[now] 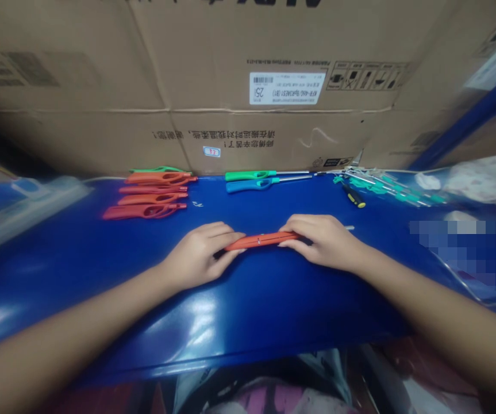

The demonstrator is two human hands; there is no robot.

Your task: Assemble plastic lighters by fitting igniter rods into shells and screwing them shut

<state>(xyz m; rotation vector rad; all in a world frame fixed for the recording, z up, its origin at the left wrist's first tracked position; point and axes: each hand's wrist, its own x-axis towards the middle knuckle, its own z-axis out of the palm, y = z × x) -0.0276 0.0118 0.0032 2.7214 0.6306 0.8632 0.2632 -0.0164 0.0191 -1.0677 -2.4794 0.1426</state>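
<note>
Between my two hands, above the blue table, is an orange lighter handle (260,240), held roughly level with its narrow seam side toward me. My left hand (207,253) pinches its left end between thumb and fingers. At the right end, the thumb and fingers of my right hand (323,240) close on it. The fingers cover both ends, so no metal tube can be made out on it. A short pale rod (349,227) lies just behind my right hand.
Several orange and red lighter handles (153,198) lie stacked at the back left. Green (250,174) and blue (250,185) lighters with metal tubes lie mid-back. Right of them are a yellow-black screwdriver (353,196) and a pile of teal parts with rods (396,187). A cardboard box (213,86) walls the back.
</note>
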